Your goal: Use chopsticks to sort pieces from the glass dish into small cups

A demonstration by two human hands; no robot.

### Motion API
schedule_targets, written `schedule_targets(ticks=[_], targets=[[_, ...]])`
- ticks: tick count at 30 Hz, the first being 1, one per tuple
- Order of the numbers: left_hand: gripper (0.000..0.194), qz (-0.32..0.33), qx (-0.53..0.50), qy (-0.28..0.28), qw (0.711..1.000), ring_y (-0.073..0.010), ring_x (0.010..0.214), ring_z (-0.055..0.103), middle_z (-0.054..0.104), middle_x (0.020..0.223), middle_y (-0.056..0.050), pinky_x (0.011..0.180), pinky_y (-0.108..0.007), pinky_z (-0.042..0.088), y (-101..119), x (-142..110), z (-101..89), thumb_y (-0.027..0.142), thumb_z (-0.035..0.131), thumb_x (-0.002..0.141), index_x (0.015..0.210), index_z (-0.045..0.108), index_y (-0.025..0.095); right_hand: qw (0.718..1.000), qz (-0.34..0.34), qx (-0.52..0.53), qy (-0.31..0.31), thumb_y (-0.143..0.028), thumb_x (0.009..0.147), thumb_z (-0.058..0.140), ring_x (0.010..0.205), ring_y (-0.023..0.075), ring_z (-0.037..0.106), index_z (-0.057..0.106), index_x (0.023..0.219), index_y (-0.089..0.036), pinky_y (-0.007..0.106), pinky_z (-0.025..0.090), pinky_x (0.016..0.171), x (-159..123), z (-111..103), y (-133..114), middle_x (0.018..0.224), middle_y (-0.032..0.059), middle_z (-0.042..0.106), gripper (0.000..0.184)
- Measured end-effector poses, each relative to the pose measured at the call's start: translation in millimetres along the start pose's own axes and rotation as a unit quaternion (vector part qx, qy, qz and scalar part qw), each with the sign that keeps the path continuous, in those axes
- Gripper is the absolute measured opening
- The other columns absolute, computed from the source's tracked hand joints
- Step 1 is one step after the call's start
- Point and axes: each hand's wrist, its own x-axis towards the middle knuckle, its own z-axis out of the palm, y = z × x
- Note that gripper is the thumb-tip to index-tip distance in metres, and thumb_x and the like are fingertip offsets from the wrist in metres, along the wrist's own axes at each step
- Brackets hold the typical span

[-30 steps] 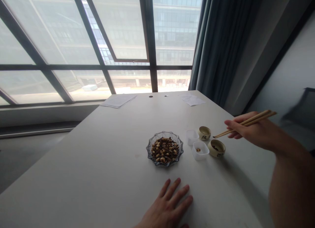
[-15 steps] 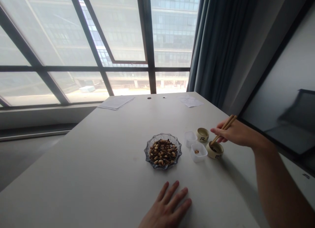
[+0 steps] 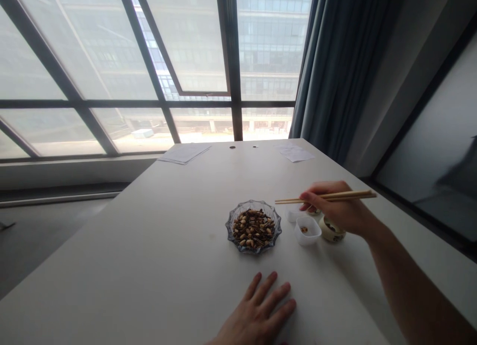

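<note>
A glass bowl [image 3: 254,228] of mixed nuts and seeds stands mid-table. My right hand [image 3: 337,212] is closed on a pair of wooden chopsticks [image 3: 325,197], held level with their tips pointing left, above the bowl's right rim. Under that hand sit a white plastic cup [image 3: 307,230] holding one small brown piece, a second white cup [image 3: 291,214], and a cream ceramic cup [image 3: 331,231]; another ceramic cup is mostly hidden behind the fingers. My left hand [image 3: 257,313] lies flat on the white table [image 3: 149,245] near its front edge, fingers spread, holding nothing.
Sheets of paper [image 3: 184,153] lie at the far left of the table and another sheet [image 3: 296,153] at the far right. Large windows stand behind the table, a dark curtain [image 3: 335,72] hangs at the right, and the table's right edge runs close to the wall.
My right hand lifted the chopsticks out of the near ceramic cup and swung them level, tips leftward toward the glass bowl. My left hand stayed flat.
</note>
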Motion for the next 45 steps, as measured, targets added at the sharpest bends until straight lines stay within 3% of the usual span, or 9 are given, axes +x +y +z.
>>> schedule_targets(ticks=[4,8,14,24,36,41,45], targets=[[0.057,-0.002,0.0,0.002,1.0,-0.0359,0.149,0.045,0.053,0.162,-0.004,0.125,-0.055,0.035,1,-1,3.6,0.053,0.062,0.103,0.153,0.054,0.025,0.997,-0.029,-0.027,-0.06,-0.048,0.101,0.064,0.07,0.0198,0.074,0.081,0.086,-0.018,0.028,0.055,0.063,6,41,3,0.079,0.0072,0.08,0.037],[0.057,-0.001,0.001,-0.002,1.0,-0.0361,0.15,0.044,0.052,0.162,-0.005,0.125,-0.055,0.035,1,-2,5.4,0.049,0.062,0.104,0.154,0.052,0.025,0.994,-0.051,-0.041,-0.092,-0.043,0.101,0.064,0.066,0.019,0.071,0.079,0.077,-0.019,0.029,0.052,0.064,10,62,11,0.072,0.0053,0.078,0.037],[0.059,0.002,-0.003,0.003,1.0,-0.0366,0.149,0.044,0.053,0.161,-0.007,0.126,-0.055,0.034,1,-3,5.6,0.052,0.065,0.102,0.153,0.053,0.024,0.992,-0.022,-0.048,-0.119,-0.035,0.1,0.063,0.063,0.0178,0.069,0.079,0.079,-0.017,0.028,0.049,0.061,9,58,9,0.07,0.0036,0.077,0.032],[0.057,0.002,0.003,-0.001,1.0,-0.0358,0.15,0.043,0.053,0.162,-0.006,0.124,-0.055,0.037,1,-2,3.2,0.051,0.064,0.104,0.154,0.052,0.025,0.987,-0.097,-0.085,-0.098,-0.035,0.103,0.063,0.069,0.019,0.066,0.075,0.075,-0.02,0.032,0.047,0.071,12,72,21,0.073,0.0036,0.074,0.035],[0.059,0.004,0.004,-0.001,1.0,-0.0364,0.15,0.044,0.051,0.163,-0.006,0.125,-0.055,0.035,1,-2,4.6,0.052,0.064,0.103,0.154,0.053,0.025,0.99,-0.095,-0.074,-0.08,-0.042,0.105,0.059,0.069,0.0209,0.068,0.073,0.074,-0.02,0.033,0.048,0.071,13,78,26,0.073,0.0044,0.074,0.04],[0.057,-0.004,-0.001,-0.014,1.0,-0.037,0.151,0.043,0.048,0.165,-0.005,0.126,-0.055,0.033,2,-2,4.5,0.051,0.061,0.105,0.155,0.051,0.026,0.987,-0.098,-0.102,-0.075,-0.045,0.106,0.054,0.062,0.0186,0.059,0.063,0.064,-0.021,0.034,0.045,0.067,11,80,24,0.064,0.0031,0.066,0.05],[0.058,-0.008,-0.009,-0.008,1.0,-0.0369,0.15,0.045,0.05,0.164,-0.005,0.125,-0.055,0.034,2,-1,2.8,0.052,0.06,0.105,0.156,0.051,0.025,0.985,-0.101,-0.121,-0.073,-0.037,0.105,0.055,0.06,0.0169,0.055,0.055,0.06,-0.021,0.033,0.041,0.065,10,79,22,0.062,0.002,0.063,0.047]])
